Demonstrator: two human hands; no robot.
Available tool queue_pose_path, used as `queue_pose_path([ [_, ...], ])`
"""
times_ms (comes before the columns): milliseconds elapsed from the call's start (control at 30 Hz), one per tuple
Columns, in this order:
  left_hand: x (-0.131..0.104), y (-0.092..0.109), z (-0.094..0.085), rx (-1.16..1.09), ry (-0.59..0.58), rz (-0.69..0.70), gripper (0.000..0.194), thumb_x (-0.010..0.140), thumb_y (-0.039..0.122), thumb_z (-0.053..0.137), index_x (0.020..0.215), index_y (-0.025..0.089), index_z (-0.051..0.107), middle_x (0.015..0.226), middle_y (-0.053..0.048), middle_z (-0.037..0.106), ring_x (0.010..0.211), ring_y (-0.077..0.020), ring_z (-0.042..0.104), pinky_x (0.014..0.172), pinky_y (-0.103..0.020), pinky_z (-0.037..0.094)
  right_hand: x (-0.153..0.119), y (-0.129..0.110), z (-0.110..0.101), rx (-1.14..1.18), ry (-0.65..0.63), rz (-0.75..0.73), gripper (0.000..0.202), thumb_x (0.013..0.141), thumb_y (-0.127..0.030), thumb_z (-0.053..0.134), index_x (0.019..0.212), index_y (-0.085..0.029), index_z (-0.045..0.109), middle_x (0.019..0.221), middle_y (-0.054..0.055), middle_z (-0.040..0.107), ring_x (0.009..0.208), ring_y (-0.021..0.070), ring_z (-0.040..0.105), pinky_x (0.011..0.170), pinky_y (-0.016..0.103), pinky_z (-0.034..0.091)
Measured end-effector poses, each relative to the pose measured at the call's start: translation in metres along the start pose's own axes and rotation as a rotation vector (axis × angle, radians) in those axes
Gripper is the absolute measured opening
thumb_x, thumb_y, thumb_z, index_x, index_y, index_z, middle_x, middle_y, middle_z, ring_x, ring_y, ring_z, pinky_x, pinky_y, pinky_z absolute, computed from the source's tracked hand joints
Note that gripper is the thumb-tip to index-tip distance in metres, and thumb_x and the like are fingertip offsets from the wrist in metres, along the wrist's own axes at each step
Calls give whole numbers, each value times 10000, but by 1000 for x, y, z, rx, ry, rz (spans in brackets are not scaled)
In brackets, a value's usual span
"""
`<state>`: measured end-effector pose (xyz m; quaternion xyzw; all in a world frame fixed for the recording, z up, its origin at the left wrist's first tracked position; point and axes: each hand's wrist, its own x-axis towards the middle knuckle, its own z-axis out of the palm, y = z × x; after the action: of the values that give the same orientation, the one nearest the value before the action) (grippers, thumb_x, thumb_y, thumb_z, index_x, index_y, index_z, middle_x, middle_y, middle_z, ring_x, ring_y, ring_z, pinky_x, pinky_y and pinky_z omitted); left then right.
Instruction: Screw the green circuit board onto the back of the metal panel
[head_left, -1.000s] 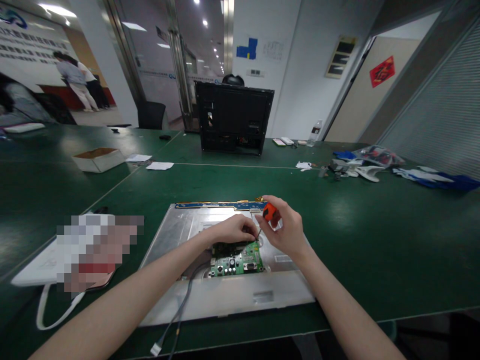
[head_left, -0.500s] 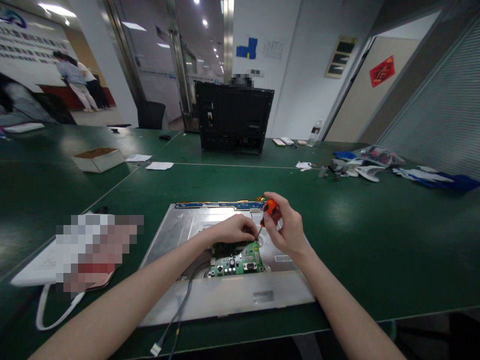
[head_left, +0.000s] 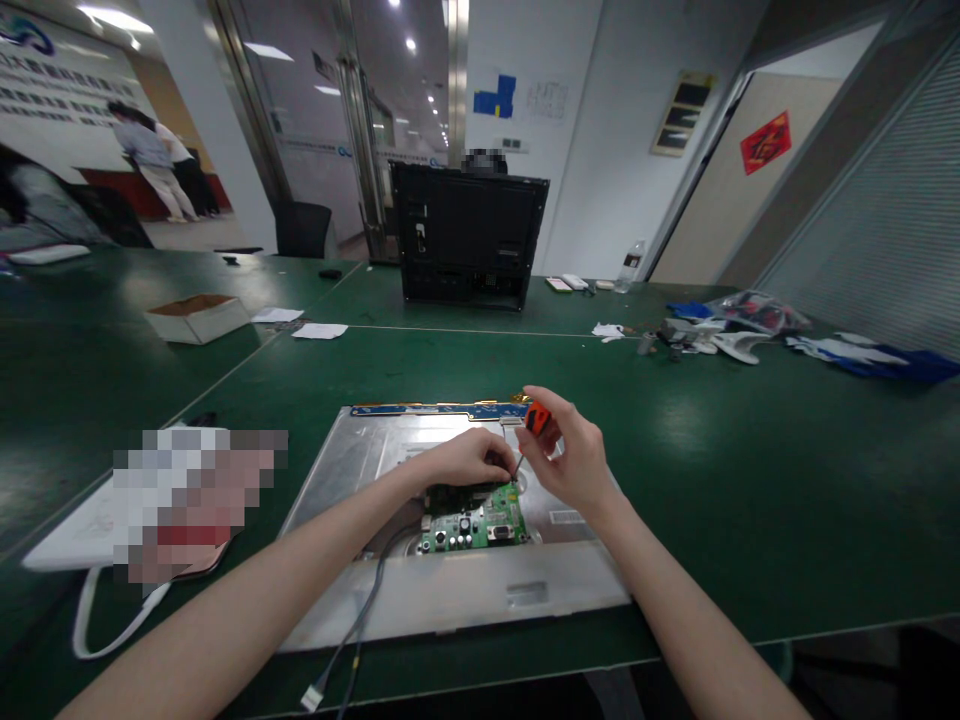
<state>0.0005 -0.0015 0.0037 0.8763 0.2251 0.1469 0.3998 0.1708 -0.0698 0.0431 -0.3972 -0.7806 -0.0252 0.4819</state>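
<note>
My right hand (head_left: 570, 452) grips an orange and black screwdriver (head_left: 537, 417), tilted with its thin shaft pointing down and left. The tip meets the upper right corner of a green circuit board (head_left: 480, 520). Beside that tip, my left hand (head_left: 476, 460) has its fingers curled together over the board's top edge; what they hold, if anything, is hidden. Under the board lies a silver metal display panel (head_left: 360, 440) with a blue circuit strip (head_left: 420, 411) along its far edge. A dark cable (head_left: 375, 590) runs from the board's left over the near edge, ending in a white plug.
A black monitor casing (head_left: 472, 235) stands upright across the green table (head_left: 712, 480). To the left are a blurred-out white and pink item (head_left: 90, 525) with a white cable, and an open box (head_left: 199, 320). Plastic bags and scraps (head_left: 761, 312) lie far right. People stand in the background.
My right hand's fingers and thumb have shifted slightly left around the screwdriver handle, which has turned a little. The tip stays at the same corner, and my left hand has not moved.
</note>
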Motion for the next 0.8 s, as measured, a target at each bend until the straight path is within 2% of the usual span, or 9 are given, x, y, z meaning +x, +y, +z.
queue_pose_path([
  [167, 0, 1, 0, -3, -6, 7, 121, 771, 165, 611, 850, 116, 689, 782, -30, 689, 714, -143, 604, 670, -227, 439, 0, -1, 0, 24, -33, 43, 529, 838, -203, 523, 1341, -255, 369, 865, 11, 628, 585, 106, 544, 529, 237, 459],
  [300, 0, -1, 0, 2, -10, 6, 134, 772, 158, 609, 871, 119, 691, 790, -29, 693, 713, -137, 602, 674, -224, 438, 0, -1, 0, 31, -32, 31, 526, 842, -190, 527, 1342, -258, 375, 810, -13, 602, 568, 98, 531, 536, 232, 452],
  [533, 0, -3, 1, -19, 1, 10, 119, 766, 161, 602, 848, 121, 678, 820, -27, 685, 714, -132, 596, 676, -222, 437, -1, 3, 3, -54, 46, -34, 471, 817, -221, 607, 1249, -271, 429, 736, -51, 525, 513, 80, 467, 495, 211, 404],
  [667, 0, -1, 0, -12, 11, 18, 117, 752, 153, 612, 843, 117, 675, 825, -37, 682, 736, -146, 598, 679, -228, 439, -1, 2, 3, -40, 25, -25, 474, 823, -252, 605, 1257, -273, 418, 746, -47, 531, 513, 81, 470, 499, 214, 410],
  [800, 0, 1, 0, -15, 18, 11, 101, 749, 164, 622, 826, 117, 669, 793, -32, 674, 741, -150, 596, 675, -228, 440, -2, 0, 1, 29, -23, 5, 531, 841, -234, 538, 1335, -264, 342, 816, -18, 573, 562, 95, 507, 532, 231, 446],
])
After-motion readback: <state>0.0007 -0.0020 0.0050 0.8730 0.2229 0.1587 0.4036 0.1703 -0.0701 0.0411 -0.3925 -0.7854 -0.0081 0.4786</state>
